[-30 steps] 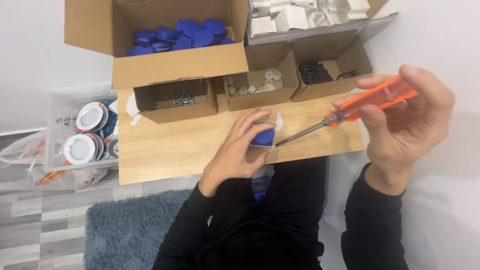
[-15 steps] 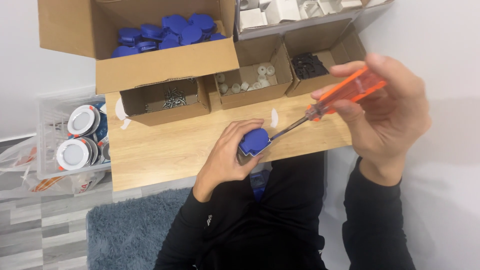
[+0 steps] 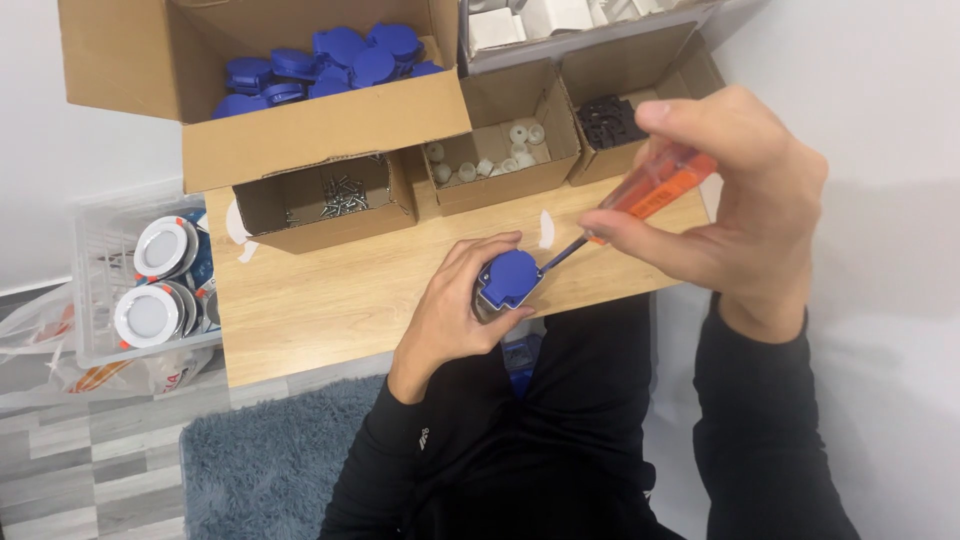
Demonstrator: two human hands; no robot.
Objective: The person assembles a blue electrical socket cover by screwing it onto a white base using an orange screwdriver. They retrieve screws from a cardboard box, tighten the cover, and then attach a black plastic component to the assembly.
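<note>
Left hand [image 3: 450, 310] clamps blue part [image 3: 509, 278] at table [image 3: 320, 300] edge; right hand [image 3: 740, 200] grips orange screwdriver [image 3: 640, 195], boxes beyond.

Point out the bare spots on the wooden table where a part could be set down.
The widest free patch of the wooden table lies left of the left hand, below the screw box. A narrower strip runs between the white-parts box and the blue part. It is crowded at the right, where the right hand works the screwdriver.

Home assembly bench: wooden table [image 3: 330, 300], cardboard parts boxes [image 3: 320, 130], rug [image 3: 270, 460].
</note>
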